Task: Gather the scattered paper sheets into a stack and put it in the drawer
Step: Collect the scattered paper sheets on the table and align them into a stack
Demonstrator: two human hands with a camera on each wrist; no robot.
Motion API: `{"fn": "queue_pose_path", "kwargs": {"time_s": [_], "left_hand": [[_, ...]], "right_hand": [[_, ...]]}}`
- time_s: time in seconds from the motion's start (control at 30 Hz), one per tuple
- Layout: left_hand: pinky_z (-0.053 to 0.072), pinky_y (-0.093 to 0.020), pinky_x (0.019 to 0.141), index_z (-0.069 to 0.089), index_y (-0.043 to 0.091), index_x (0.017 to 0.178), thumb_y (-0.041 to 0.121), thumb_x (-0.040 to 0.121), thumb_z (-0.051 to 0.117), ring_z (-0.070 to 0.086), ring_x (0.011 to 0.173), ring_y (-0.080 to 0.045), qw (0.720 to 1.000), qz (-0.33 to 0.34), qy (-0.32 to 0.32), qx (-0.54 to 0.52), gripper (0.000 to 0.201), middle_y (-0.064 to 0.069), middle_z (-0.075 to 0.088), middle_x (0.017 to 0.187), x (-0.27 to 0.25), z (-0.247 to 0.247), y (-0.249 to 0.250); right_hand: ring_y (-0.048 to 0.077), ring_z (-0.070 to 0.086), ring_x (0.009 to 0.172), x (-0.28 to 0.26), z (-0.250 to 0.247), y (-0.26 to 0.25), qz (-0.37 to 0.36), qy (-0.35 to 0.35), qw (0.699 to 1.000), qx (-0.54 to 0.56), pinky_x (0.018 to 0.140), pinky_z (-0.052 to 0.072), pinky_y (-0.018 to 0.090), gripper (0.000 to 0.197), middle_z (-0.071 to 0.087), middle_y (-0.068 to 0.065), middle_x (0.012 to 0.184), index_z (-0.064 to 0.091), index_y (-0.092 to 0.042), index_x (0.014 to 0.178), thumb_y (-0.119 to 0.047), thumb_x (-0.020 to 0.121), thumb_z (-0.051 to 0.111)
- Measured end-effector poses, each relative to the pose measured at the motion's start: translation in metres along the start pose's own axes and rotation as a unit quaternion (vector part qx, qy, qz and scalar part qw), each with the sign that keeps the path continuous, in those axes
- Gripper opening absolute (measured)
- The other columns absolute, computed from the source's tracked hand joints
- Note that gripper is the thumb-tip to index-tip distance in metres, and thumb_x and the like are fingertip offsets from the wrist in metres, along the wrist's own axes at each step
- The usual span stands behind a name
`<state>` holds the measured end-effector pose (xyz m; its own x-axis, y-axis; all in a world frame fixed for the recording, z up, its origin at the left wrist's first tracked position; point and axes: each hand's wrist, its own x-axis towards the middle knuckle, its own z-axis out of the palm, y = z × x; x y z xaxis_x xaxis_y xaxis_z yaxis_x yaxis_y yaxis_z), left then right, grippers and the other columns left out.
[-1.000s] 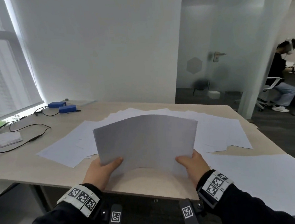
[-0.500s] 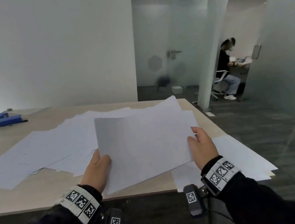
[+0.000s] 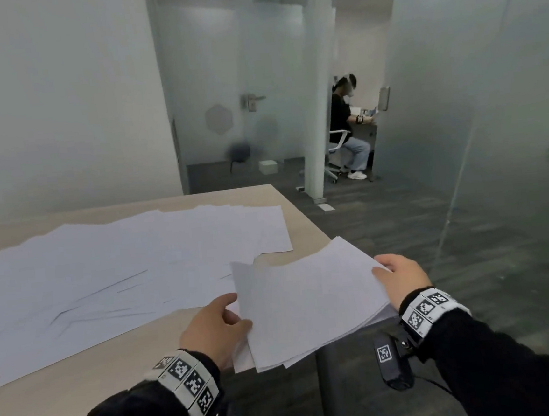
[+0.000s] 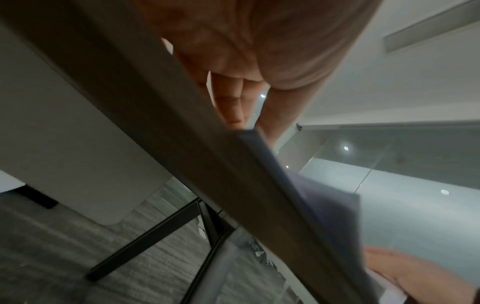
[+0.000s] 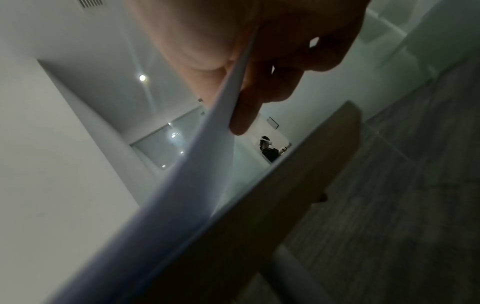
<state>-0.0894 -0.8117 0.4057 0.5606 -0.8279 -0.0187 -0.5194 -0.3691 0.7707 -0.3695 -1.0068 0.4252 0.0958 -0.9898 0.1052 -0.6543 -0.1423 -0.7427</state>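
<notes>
A stack of white paper sheets point(image 3: 311, 304) lies nearly flat over the table's right front corner, partly overhanging the edge. My left hand point(image 3: 217, 325) holds its left edge. My right hand point(image 3: 401, 273) grips its right edge; the right wrist view shows the paper stack point(image 5: 221, 148) pinched between thumb and fingers point(image 5: 249, 111). In the left wrist view my fingers point(image 4: 231, 102) reach down to a corner of the stack point(image 4: 324, 195) above the table edge point(image 4: 182, 144). Several scattered sheets point(image 3: 122, 271) cover the wooden table point(image 3: 67, 401). No drawer is in view.
A glass wall point(image 3: 491, 122) stands to the right over grey floor point(image 3: 417, 228). A seated person point(image 3: 346, 128) is far behind a white pillar point(image 3: 317, 104). A grey table leg point(image 3: 336, 398) runs down under the corner.
The stack has gone from upright at the table's middle to nearly flat at the right corner, both hands still on it. My view has swung right.
</notes>
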Motion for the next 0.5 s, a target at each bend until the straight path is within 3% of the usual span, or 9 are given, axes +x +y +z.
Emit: {"fn": "queue_pose_path", "kwargs": {"time_s": [0.07,0.13,0.2,0.27,0.37,0.5], "left_hand": [[0.047,-0.038,0.097,0.05,0.041,0.136,0.046,0.077,0.066,0.062,0.093,-0.005,0.997,-0.003,0.016,0.07,0.061,0.021,0.063,0.097,-0.001,0.006,-0.002],[0.039,-0.041,0.104,0.043,0.046,0.138,0.053,0.079,0.062,0.054,0.114,-0.011,0.988,0.007,0.038,0.148,0.062,0.019,0.055,0.121,-0.005,0.011,-0.003],[0.032,-0.043,0.108,0.038,0.047,0.141,0.06,0.082,0.057,0.043,0.131,-0.015,0.98,0.018,0.064,0.187,0.063,0.015,0.045,0.141,-0.01,0.015,-0.002],[0.027,-0.044,0.11,0.032,0.047,0.144,0.071,0.082,0.05,0.037,0.138,-0.014,0.977,0.033,0.07,0.197,0.068,0.016,0.038,0.15,-0.015,0.018,0.0],[0.019,-0.046,0.115,0.021,0.049,0.148,0.087,0.073,0.038,0.024,0.147,-0.012,0.974,0.049,0.024,0.219,0.086,0.015,0.022,0.161,-0.021,0.021,0.003],[0.005,-0.051,0.12,0.004,0.053,0.151,0.1,0.052,0.038,-0.002,0.154,-0.019,0.957,0.069,-0.05,0.276,0.115,0.013,-0.003,0.166,-0.032,0.029,0.01]], "right_hand": [[0.023,0.061,0.109,0.006,0.0,0.009,0.015,-0.016,0.999,-0.032,0.099,0.045,0.038,0.027,0.068,-0.004,0.119,0.066,-0.033,0.114,-0.035,0.088,0.059],[0.024,0.058,0.112,0.01,0.002,0.018,0.019,-0.023,0.995,-0.092,0.102,0.044,0.044,0.025,0.065,-0.006,0.122,0.066,-0.041,0.106,-0.046,0.083,0.057],[0.025,0.052,0.12,0.013,0.005,0.024,0.028,-0.032,0.991,-0.129,0.106,0.04,0.045,0.04,0.057,-0.003,0.132,0.06,-0.04,0.121,-0.052,0.083,0.056],[0.027,0.05,0.124,0.015,0.007,0.029,0.045,-0.058,0.993,-0.096,0.106,0.039,0.041,0.053,0.051,0.001,0.14,0.051,-0.032,0.136,-0.05,0.086,0.058],[0.023,0.056,0.115,0.014,0.009,0.033,0.051,-0.084,0.995,-0.01,0.101,0.045,0.038,0.054,0.056,0.002,0.136,0.049,-0.025,0.137,-0.043,0.087,0.06],[0.014,0.058,0.1,0.003,0.007,0.03,0.02,-0.041,0.999,-0.011,0.089,0.046,0.03,0.035,0.066,-0.006,0.117,0.06,-0.026,0.123,-0.037,0.09,0.057]]}}
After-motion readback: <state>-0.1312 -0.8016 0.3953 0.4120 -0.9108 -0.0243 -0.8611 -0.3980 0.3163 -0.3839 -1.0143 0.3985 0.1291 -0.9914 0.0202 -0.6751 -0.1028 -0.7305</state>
